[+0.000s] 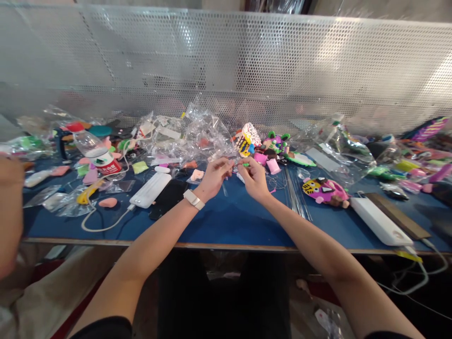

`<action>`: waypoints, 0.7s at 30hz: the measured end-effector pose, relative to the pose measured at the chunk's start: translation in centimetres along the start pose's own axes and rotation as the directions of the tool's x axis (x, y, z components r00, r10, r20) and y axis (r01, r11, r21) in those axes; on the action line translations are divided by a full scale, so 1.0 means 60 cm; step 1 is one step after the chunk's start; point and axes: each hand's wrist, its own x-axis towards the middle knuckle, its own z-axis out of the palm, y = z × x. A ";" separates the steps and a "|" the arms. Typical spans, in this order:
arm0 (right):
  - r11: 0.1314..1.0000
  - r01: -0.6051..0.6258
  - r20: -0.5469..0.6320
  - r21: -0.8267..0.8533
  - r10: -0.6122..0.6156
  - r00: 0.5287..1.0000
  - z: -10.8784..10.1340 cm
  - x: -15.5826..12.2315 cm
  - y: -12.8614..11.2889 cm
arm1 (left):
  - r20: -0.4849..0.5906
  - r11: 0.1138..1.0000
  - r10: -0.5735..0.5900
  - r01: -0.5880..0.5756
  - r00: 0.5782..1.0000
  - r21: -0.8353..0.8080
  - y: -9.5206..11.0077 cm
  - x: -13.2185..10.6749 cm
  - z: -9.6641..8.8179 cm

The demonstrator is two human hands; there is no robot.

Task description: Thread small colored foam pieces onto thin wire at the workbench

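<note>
Forearms (148, 254): nearest the camera, our bare arms reach up from the lower corners of the frame, over the near edge of a blue table (226, 221).
Far left: another person's arm (10, 207), blurred at the frame's edge.
Bottle (108, 162): clear and tilted, with a red-and-white label, among coloured pieces at middle left.
Power bank (151, 189): white, left of centre, with a white cable (102, 230) plugged into its lower end, just beside a flat black object (168, 200).
Left hand (213, 179): centre of the frame, pale band (194, 199) at the wrist; our fingers bend toward the thumb, but we cannot tell whether they pinch anything.
Green piece (246, 165): tiny, mid-frame, at our right fingertips.
Right hand (254, 180): just right of centre, thumb and forefinger pinching that piece.
Clear rods (295, 195): a thin bundle right of our hand.
Pink-and-yellow figure (325, 190): flat on the blue surface, middle right.
White box (379, 220): lower right, beside a brown strip (397, 214).
</note>
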 end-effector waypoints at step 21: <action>1.000 -0.006 -0.025 0.011 0.007 1.000 -0.004 0.005 0.007 | 0.016 0.837 0.279 -0.251 0.960 0.486 0.003 -0.012 0.012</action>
